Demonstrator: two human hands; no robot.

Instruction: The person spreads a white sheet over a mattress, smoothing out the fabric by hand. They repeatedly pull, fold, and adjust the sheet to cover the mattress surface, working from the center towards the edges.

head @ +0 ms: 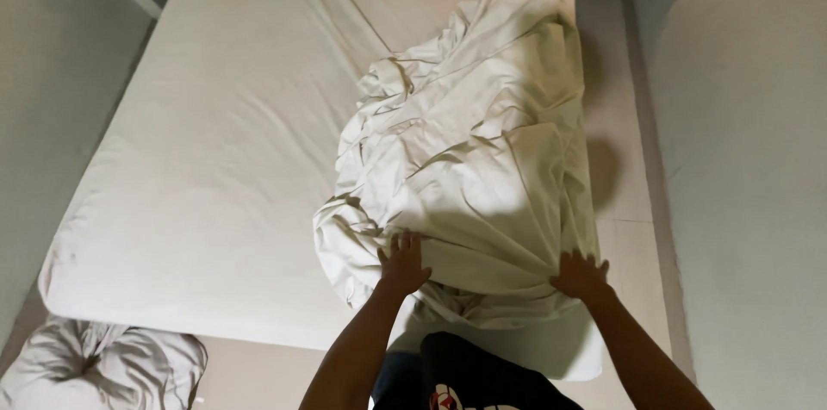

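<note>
— Both hands have a grip on the crumpled white sheet (465,152): the left hand (403,262) and the right hand (581,275) each pinch folds of its near edge.

— Where does the sheet lie?

— It is heaped on the right side of the mattress (215,160). Another bundle of white linen (103,367) lies on the floor at lower left.

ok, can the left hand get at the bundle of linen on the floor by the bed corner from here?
Probably not without moving. The left hand rests on the crumpled sheet atop the mattress; the floor bundle lies well off to the left, below the mattress corner, beyond the arm's stretch.
</note>
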